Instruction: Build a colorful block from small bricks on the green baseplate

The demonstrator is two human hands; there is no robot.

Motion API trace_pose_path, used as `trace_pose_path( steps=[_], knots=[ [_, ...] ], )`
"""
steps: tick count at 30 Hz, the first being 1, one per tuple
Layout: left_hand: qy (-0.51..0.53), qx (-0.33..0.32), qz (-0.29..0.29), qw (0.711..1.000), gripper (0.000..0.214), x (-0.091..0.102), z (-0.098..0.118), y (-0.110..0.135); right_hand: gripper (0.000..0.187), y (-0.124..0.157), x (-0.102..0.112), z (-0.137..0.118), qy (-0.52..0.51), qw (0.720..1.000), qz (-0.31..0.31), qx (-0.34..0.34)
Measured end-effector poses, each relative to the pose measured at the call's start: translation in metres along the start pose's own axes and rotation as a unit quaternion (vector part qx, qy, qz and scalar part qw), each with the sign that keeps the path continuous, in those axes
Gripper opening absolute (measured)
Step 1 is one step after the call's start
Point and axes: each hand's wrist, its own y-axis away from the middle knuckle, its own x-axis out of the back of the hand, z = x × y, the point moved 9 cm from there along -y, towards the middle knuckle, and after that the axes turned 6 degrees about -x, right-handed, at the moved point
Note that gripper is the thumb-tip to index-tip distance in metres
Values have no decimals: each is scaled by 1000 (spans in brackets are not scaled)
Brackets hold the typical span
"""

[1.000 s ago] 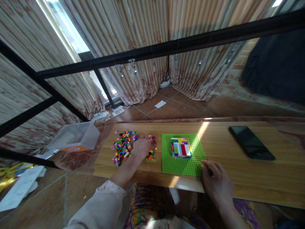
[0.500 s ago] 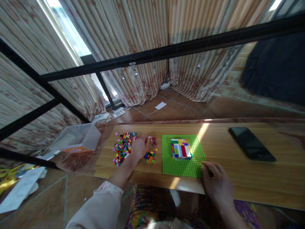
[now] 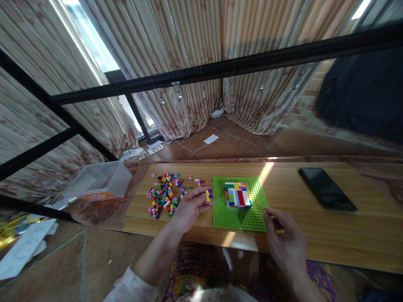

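My left hand (image 3: 191,208) pinches a few small yellow and purple toy bricks (image 3: 208,195) just off the left edge of a green studded baseplate (image 3: 220,219). On that plate stands a low, roughly square brick build (image 3: 238,195) with white and red bricks on top and a multicoloured border. My right hand (image 3: 286,237) is closed at the plate's lower right edge, thumb and index fingertips near its rim. A bit of yellow shows under its fingers, too small to make out. Left of my left hand spreads a pile of loose coloured bricks (image 3: 164,193).
The wooden board (image 3: 283,184) carries a black phone (image 3: 327,188) on the right. A clear plastic box (image 3: 103,180) with an orange label stands past its left end. A black metal rail (image 3: 201,73) runs across, with curtains (image 3: 189,37) behind.
My left hand has come out of the loose bricks toward the baseplate, with yellow and purple bricks now showing at its fingertips. My right hand stays by the plate's edge.
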Motion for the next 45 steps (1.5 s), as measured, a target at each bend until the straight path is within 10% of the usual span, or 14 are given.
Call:
trace_pose_path(
  steps=[10, 26, 33, 38, 45],
  knots=[
    [-86, -70, -11, 994, 19, -42, -5, 26, 21, 28, -52, -86, -125, 984, -123, 19],
    [-136, -5, -4, 991, 14, -23, -48, 48, 31, 63, -71, -23, -271, 916, -204, -213],
    [-167, -14, 13, 986, 24, -11, -58, 31, 25, 18, -49, -34, -46, 992, -115, 38],
    [-265, -46, -44, 962, 36, -21, -58, 19, 25, 1, -64, -55, 141, 965, -79, 208],
    [-353, -111, -101, 924, 44, -38, -56, 9, 22, -5, -74, -55, 187, 953, -76, 227]
  ],
)
